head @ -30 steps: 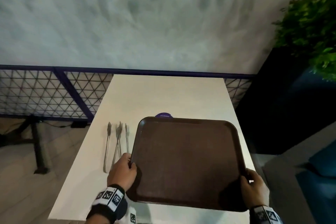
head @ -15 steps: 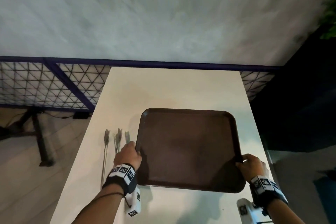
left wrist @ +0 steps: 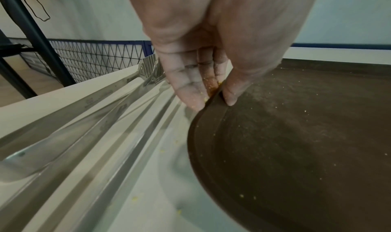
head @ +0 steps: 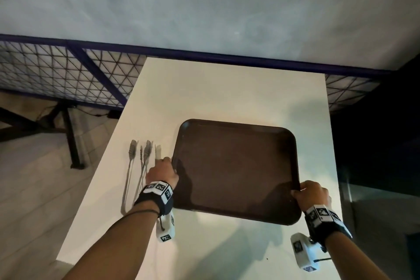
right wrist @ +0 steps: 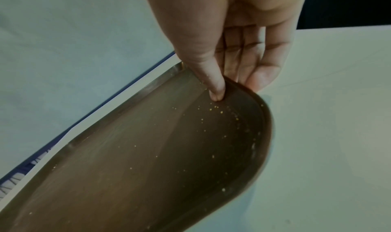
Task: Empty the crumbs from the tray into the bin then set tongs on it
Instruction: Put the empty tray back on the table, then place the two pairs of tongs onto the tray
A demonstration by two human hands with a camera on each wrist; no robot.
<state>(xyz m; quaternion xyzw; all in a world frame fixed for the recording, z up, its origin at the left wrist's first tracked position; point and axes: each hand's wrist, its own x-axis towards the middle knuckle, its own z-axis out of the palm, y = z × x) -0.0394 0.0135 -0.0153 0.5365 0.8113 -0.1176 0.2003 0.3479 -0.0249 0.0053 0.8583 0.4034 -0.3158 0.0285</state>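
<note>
Brown tray point(head: 236, 170), centre-right of the frame on the bench point(head: 227, 88), looks nearly emptied; both hands' fingers point(left wrist: 190, 91) pinch its side rims. Tongs point(head: 136, 170), just left, remain unplaced.

Grey wall point(head: 204, 2), mesh railing point(head: 56, 75), white table point(head: 227, 88)

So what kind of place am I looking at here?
Probably a cafe or canteen seating area: a brown serving tray with crumbs, held over a long white table, metal tongs beside it, and a blue-framed mesh partition against a plain wall.
</note>
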